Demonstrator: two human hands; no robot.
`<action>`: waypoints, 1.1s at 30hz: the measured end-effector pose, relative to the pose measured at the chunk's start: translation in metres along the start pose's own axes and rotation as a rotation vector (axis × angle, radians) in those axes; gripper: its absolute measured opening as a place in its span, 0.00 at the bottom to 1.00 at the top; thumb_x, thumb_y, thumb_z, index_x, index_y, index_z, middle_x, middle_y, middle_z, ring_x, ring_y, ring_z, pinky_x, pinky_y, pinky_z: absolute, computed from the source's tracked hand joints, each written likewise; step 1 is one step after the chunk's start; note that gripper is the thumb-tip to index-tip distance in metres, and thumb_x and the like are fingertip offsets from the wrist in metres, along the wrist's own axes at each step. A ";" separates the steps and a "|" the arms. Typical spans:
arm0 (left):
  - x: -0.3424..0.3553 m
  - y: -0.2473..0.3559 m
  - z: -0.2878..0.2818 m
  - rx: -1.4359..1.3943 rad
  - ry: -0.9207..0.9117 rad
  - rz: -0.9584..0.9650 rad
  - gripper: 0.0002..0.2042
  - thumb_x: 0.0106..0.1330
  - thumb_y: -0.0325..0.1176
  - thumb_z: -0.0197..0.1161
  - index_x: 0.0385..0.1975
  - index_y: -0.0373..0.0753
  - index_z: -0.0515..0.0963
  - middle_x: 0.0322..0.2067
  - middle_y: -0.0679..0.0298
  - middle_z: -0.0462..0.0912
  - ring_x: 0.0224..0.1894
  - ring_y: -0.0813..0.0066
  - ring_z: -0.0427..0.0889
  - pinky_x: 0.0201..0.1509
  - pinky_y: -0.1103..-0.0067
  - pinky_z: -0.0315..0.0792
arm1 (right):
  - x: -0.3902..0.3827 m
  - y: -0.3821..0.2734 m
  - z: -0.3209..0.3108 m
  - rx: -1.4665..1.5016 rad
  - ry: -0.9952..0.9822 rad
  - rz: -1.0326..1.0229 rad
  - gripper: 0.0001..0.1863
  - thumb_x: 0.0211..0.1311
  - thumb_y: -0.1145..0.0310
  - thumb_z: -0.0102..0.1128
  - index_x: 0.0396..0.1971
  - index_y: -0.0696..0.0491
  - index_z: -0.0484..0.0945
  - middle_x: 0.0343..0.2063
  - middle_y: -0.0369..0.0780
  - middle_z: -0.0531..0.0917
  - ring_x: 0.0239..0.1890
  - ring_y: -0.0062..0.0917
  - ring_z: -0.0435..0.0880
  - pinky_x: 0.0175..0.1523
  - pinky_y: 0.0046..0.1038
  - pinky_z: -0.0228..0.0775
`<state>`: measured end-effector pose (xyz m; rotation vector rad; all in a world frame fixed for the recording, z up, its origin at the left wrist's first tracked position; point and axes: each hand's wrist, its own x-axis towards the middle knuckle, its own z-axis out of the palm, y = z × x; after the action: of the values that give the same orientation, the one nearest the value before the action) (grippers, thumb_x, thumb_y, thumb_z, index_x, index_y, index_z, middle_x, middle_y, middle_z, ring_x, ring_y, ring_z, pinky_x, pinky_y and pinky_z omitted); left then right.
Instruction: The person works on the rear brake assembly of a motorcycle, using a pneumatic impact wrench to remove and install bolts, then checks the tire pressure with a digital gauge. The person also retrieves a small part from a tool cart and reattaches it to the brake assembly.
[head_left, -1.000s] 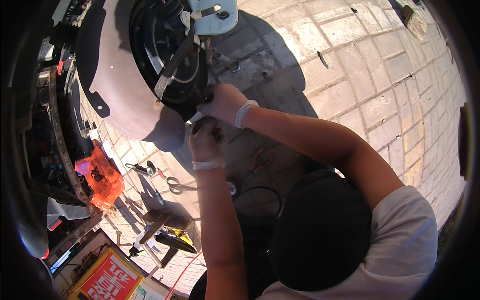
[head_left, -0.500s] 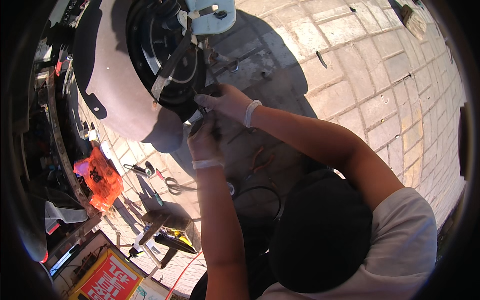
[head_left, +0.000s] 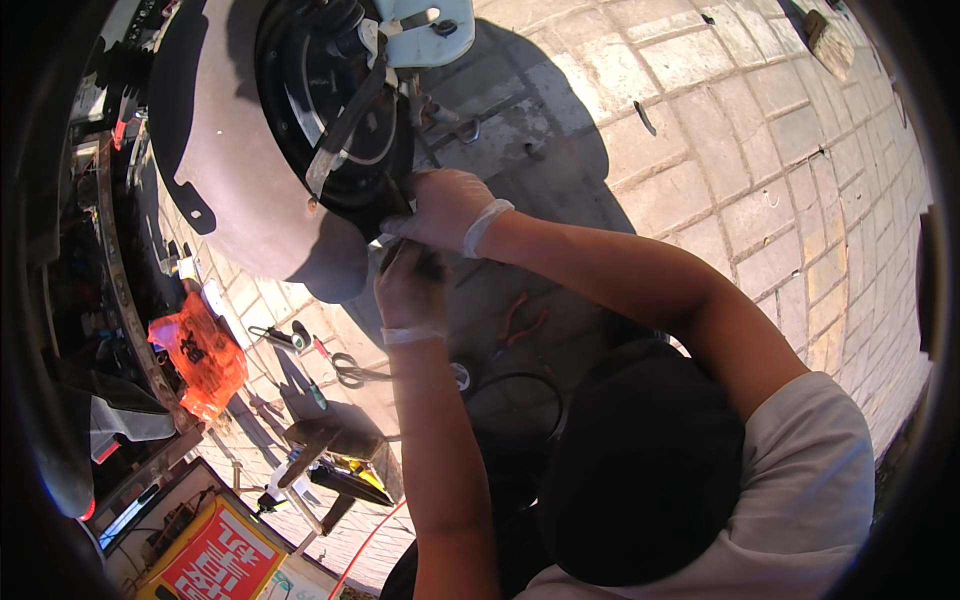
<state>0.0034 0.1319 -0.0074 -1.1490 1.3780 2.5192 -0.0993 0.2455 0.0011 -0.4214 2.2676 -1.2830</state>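
Both hands wear thin pale gloves and meet at the lower edge of a black housing (head_left: pixel 372 208) set inside a large grey-brown curved vehicle panel (head_left: pixel 245 190). My right hand (head_left: pixel 452 208) is closed with its fingers curled down against the black edge. Just below it, my left hand (head_left: pixel 410 288) is closed too, its fingertips in shadow. What the fingers pinch is hidden. A dark flat strap (head_left: pixel 345 135) hangs across the housing above the hands. A light blue plate (head_left: pixel 430 35) juts out at the top.
Orange-handled pliers (head_left: pixel 525 318) lie on the shaded paving near my left forearm. To the left are scissors (head_left: pixel 348 370), a teal-handled tool (head_left: pixel 317 396), an orange plastic bag (head_left: pixel 205 360) and an open toolbox (head_left: pixel 375 470). A red cord (head_left: pixel 365 548) runs beside the box.
My right hand has turned, its fingers folding down closer to the left hand. The left hand has stayed nearly in place. The panel has shifted very slightly in view.
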 end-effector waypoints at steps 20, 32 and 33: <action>0.001 -0.002 0.010 -0.049 0.014 -0.069 0.13 0.69 0.39 0.57 0.47 0.41 0.77 0.31 0.68 0.80 0.28 0.77 0.72 0.32 0.80 0.66 | 0.019 0.047 0.008 0.701 -0.227 0.037 0.20 0.63 0.52 0.58 0.36 0.55 0.82 0.30 0.38 0.83 0.29 0.27 0.81 0.36 0.28 0.74; 0.003 0.016 0.006 0.086 0.040 -0.200 0.17 0.70 0.49 0.53 0.32 0.41 0.77 0.19 0.69 0.70 0.21 0.74 0.64 0.25 0.77 0.58 | 0.044 0.036 -0.027 -0.083 -0.435 -0.366 0.15 0.53 0.59 0.62 0.34 0.55 0.80 0.28 0.44 0.84 0.31 0.38 0.84 0.36 0.35 0.73; 0.003 0.016 0.006 0.108 0.062 -0.175 0.17 0.70 0.49 0.52 0.31 0.41 0.77 0.18 0.70 0.69 0.21 0.75 0.64 0.25 0.77 0.57 | 0.039 0.037 -0.023 -0.235 -0.298 -0.478 0.13 0.53 0.61 0.61 0.34 0.55 0.80 0.29 0.44 0.84 0.31 0.38 0.84 0.35 0.35 0.73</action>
<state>-0.0078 0.1262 0.0039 -1.2762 1.3443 2.2802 -0.1453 0.2612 -0.0314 -1.2129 2.1326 -1.0692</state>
